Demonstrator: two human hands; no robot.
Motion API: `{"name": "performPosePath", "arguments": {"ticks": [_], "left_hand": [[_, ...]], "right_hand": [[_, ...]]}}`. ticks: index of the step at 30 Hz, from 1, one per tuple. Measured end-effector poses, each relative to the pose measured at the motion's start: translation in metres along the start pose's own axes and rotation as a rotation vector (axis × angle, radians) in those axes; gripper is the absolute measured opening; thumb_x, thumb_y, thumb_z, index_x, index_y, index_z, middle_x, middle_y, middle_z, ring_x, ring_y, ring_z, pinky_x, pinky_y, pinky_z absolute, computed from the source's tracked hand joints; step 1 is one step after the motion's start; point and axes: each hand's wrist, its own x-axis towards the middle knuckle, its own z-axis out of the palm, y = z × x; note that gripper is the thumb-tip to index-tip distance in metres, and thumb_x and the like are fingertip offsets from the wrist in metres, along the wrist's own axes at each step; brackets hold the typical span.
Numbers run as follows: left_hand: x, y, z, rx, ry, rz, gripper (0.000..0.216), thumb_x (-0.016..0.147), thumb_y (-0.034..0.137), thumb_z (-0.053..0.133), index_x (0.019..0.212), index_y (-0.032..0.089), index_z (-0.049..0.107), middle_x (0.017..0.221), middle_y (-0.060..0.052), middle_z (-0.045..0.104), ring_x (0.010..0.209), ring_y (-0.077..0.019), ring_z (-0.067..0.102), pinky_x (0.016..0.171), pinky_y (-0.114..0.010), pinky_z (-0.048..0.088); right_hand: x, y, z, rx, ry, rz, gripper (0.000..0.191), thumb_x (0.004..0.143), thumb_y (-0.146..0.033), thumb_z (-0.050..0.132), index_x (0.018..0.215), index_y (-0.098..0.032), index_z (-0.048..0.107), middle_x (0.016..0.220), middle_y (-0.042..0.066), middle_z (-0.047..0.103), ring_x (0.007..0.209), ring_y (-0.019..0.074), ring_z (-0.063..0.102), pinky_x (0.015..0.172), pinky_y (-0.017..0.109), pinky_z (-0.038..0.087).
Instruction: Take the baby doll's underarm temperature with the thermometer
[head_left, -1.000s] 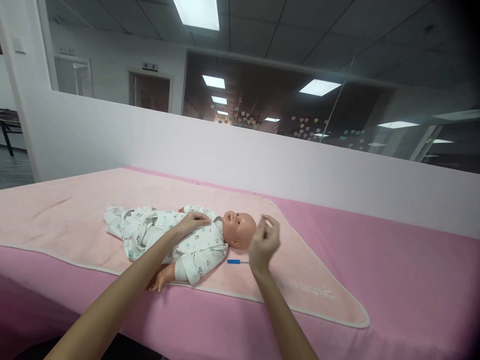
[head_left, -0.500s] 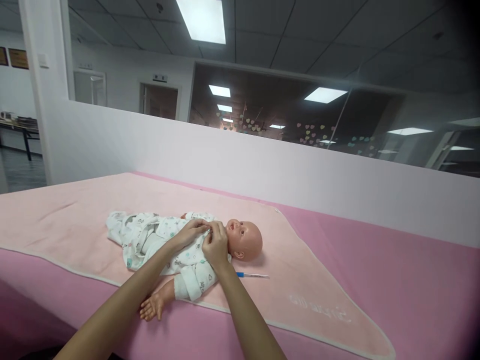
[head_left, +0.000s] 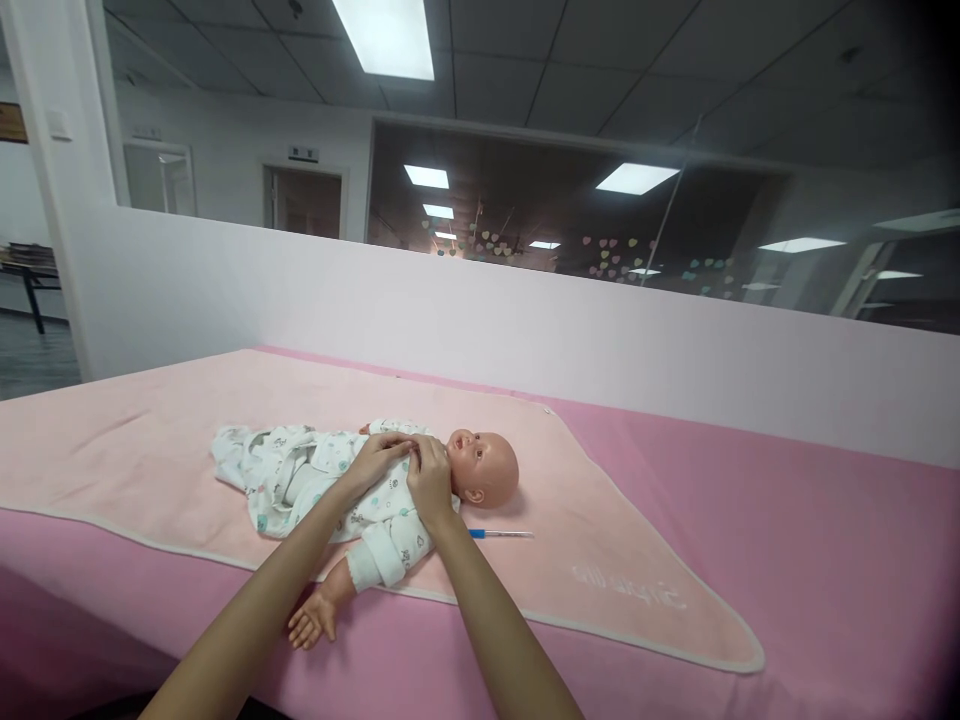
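Rests the bare left hand (head_left: 379, 460) on the chest of a bald plastic baby doll (head_left: 394, 502) in a white printed cloth outfit (head_left: 285, 490), and sets the bare right hand (head_left: 431, 480) just beside, near the neck, fingers bent on both; cannot tell whether pinching cloth. Has the doll face up on a pale pink towel (head_left: 630, 540), a slim blue-ended stick (head_left: 504, 534) nearby.
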Motion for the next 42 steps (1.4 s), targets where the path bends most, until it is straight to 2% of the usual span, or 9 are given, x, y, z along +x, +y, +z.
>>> {"name": "performPosePath", "arguments": {"ticks": [5,10,15,20,27,33,37,39,42], "left_hand": [[0.000,-0.001,0.000,0.028,0.002,0.013,0.029,0.069,0.035,0.059,0.084,0.013,0.068,0.080,-0.006,0.067,0.080,-0.0197,0.058,0.077,-0.030,0.042],[-0.002,0.002,0.001,-0.046,-0.016,-0.037,0.030,0.069,0.039,0.059,0.081,0.012,0.066,0.075,-0.005,0.064,0.075,-0.0177,0.056,0.072,-0.028,0.041],[-0.004,0.003,0.001,-0.114,-0.015,-0.059,0.025,0.067,0.037,0.060,0.070,0.012,0.062,0.069,-0.002,0.061,0.067,-0.0142,0.053,0.065,-0.025,0.041],[-0.006,0.008,0.002,-0.076,-0.016,-0.044,0.023,0.068,0.035,0.057,0.071,0.012,0.062,0.070,-0.003,0.061,0.069,-0.0152,0.054,0.067,-0.026,0.041],[-0.005,0.009,0.002,-0.055,-0.028,-0.042,0.035,0.068,0.041,0.058,0.086,0.013,0.066,0.077,-0.006,0.065,0.077,-0.0193,0.057,0.074,-0.030,0.043],[-0.007,0.013,0.001,-0.074,-0.018,-0.051,0.037,0.069,0.042,0.060,0.091,0.013,0.065,0.085,-0.007,0.066,0.082,-0.0193,0.057,0.078,-0.030,0.042],[-0.007,0.014,0.002,-0.082,-0.039,-0.031,0.034,0.068,0.041,0.061,0.089,0.014,0.066,0.087,-0.007,0.066,0.085,-0.0195,0.057,0.078,-0.029,0.042],[-0.007,0.013,0.002,-0.033,0.004,-0.002,0.031,0.066,0.040,0.063,0.084,0.014,0.066,0.087,-0.007,0.066,0.084,-0.0202,0.057,0.076,-0.029,0.043],[-0.013,0.012,0.000,0.126,0.242,0.125,0.022,0.068,0.036,0.059,0.074,0.015,0.065,0.081,-0.006,0.066,0.080,-0.0197,0.057,0.073,-0.028,0.043]], "right_hand": [[0.001,-0.001,0.000,-0.014,-0.021,-0.007,0.023,0.078,-0.008,0.041,0.093,-0.016,0.056,0.090,0.006,0.060,0.086,0.0170,0.052,0.078,0.029,0.043],[-0.001,-0.002,0.001,-0.054,0.016,-0.007,0.024,0.080,-0.011,0.041,0.100,-0.015,0.054,0.093,0.007,0.060,0.088,0.0176,0.053,0.078,0.030,0.044],[-0.002,0.001,0.001,-0.195,-0.028,-0.117,0.028,0.082,-0.011,0.038,0.102,-0.017,0.056,0.087,0.006,0.063,0.081,0.0187,0.055,0.074,0.032,0.045],[0.000,0.004,-0.003,-0.180,-0.041,-0.186,0.031,0.084,-0.011,0.037,0.108,-0.017,0.055,0.085,0.006,0.064,0.077,0.0172,0.058,0.071,0.030,0.047],[0.000,0.004,-0.003,-0.044,-0.013,-0.134,0.029,0.085,-0.017,0.038,0.111,-0.018,0.052,0.094,0.005,0.064,0.084,0.0150,0.060,0.075,0.028,0.048],[0.001,0.005,0.001,-0.049,0.059,-0.039,0.023,0.086,-0.018,0.039,0.103,-0.017,0.055,0.096,0.007,0.061,0.092,0.0168,0.055,0.081,0.031,0.046],[0.000,0.005,0.002,-0.066,0.042,-0.011,0.023,0.086,-0.016,0.038,0.101,-0.017,0.055,0.092,0.007,0.061,0.088,0.0169,0.055,0.079,0.031,0.046],[-0.001,0.004,0.001,-0.069,0.048,-0.023,0.024,0.086,-0.014,0.037,0.100,-0.018,0.056,0.091,0.006,0.061,0.087,0.0167,0.055,0.079,0.031,0.045],[-0.002,0.002,0.000,-0.070,0.115,-0.018,0.026,0.085,-0.013,0.036,0.099,-0.017,0.057,0.090,0.007,0.060,0.087,0.0171,0.054,0.080,0.032,0.045]]}}
